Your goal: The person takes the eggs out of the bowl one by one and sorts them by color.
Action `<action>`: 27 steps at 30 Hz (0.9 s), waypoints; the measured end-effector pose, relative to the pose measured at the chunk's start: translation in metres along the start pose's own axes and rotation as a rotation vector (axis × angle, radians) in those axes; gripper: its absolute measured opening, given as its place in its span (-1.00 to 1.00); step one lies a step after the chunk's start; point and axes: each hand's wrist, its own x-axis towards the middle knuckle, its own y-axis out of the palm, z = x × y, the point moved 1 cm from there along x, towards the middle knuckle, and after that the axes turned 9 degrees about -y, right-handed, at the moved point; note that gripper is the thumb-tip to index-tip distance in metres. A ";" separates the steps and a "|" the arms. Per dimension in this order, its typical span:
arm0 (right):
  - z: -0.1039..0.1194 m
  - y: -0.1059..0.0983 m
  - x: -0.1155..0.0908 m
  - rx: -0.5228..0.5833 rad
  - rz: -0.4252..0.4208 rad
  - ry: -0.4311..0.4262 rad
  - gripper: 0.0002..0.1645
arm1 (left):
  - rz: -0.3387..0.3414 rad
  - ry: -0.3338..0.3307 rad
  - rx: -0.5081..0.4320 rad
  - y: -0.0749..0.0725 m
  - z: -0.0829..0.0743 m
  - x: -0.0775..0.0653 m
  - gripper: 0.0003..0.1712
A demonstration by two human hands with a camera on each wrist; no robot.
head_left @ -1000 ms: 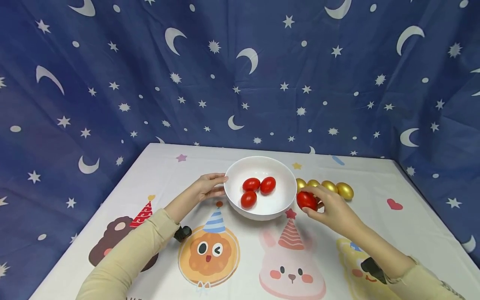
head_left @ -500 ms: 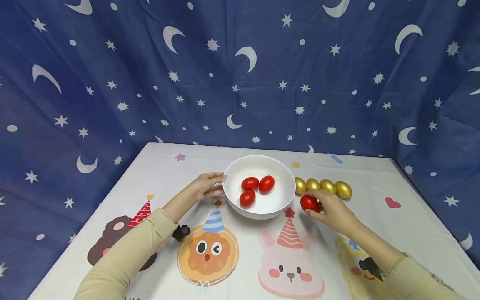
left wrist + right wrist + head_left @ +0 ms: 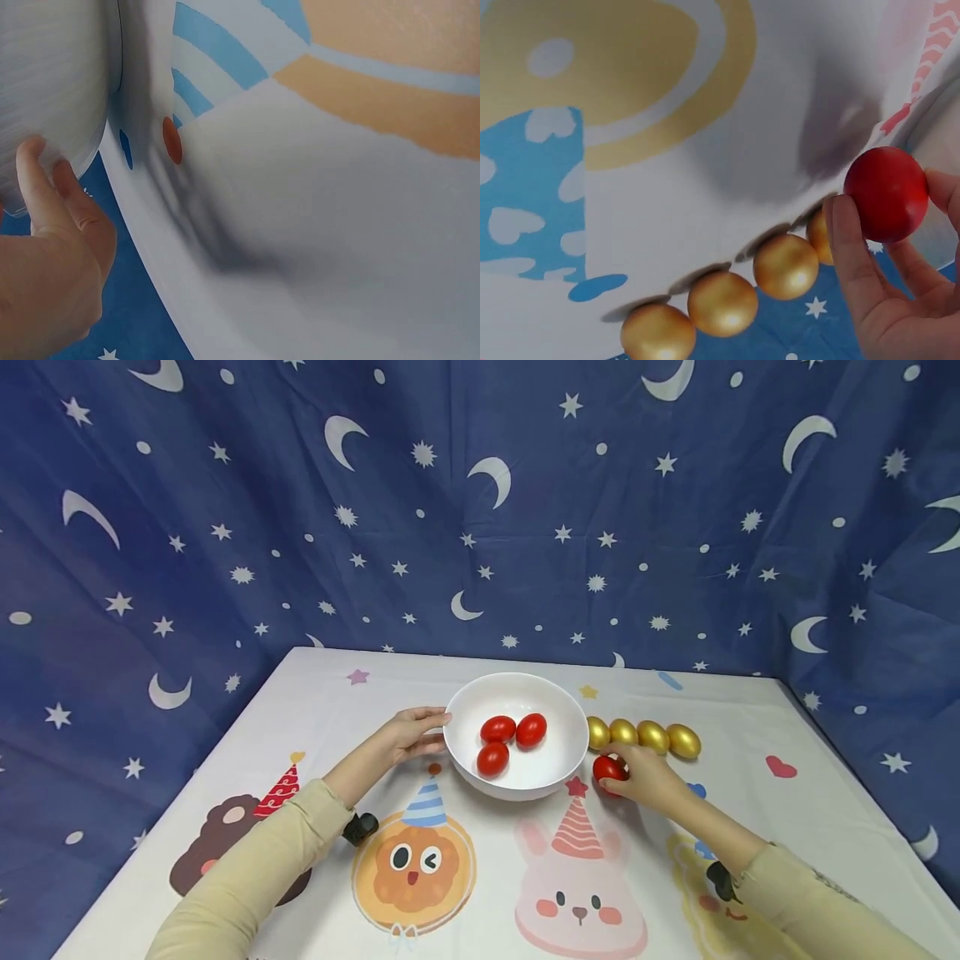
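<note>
In the head view a white bowl [image 3: 551, 768] stands on the table with 3 red eggs [image 3: 492, 760] inside. My left hand [image 3: 411, 733] touches the bowl's left side near the rim, its fingers extended. The left wrist view shows those fingertips [image 3: 31, 146] against the outer wall of the bowl [image 3: 52, 75]. To the right of the bowl, my right hand [image 3: 643, 777] pinches another red egg [image 3: 609, 773] between thumb and fingers. Up close in the right wrist view, that red egg [image 3: 886, 195] is smooth and glossy. Just behind it lie several gold eggs [image 3: 652, 737] in a row.
The table wears a white cloth [image 3: 465, 893] printed with cartoon figures. A dark blue curtain [image 3: 420, 568] with moons and stars hangs behind and at the sides. The gold egg row starts right beside the bowl's right rim.
My right hand has lowered slightly with the red egg, first shifting off the bowl's rim to the right. The left hand keeps its place at the bowl.
</note>
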 end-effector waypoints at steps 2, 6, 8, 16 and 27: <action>0.000 0.002 0.002 0.001 0.017 0.021 -0.56 | -0.002 0.003 -0.001 -0.001 -0.002 0.000 -0.45; -0.001 0.005 0.003 0.013 0.048 0.058 -0.56 | 0.016 0.015 0.003 0.000 -0.005 -0.001 -0.43; -0.001 0.005 0.003 0.015 0.055 0.063 -0.55 | 0.021 0.012 0.010 0.000 -0.006 -0.002 -0.42; 0.001 0.008 0.004 0.022 0.075 0.039 -0.52 | -0.003 -0.002 0.016 -0.001 -0.002 -0.004 -0.43; 0.002 0.002 0.005 0.028 0.107 0.037 -0.43 | -0.014 0.004 0.012 0.000 0.000 -0.002 -0.42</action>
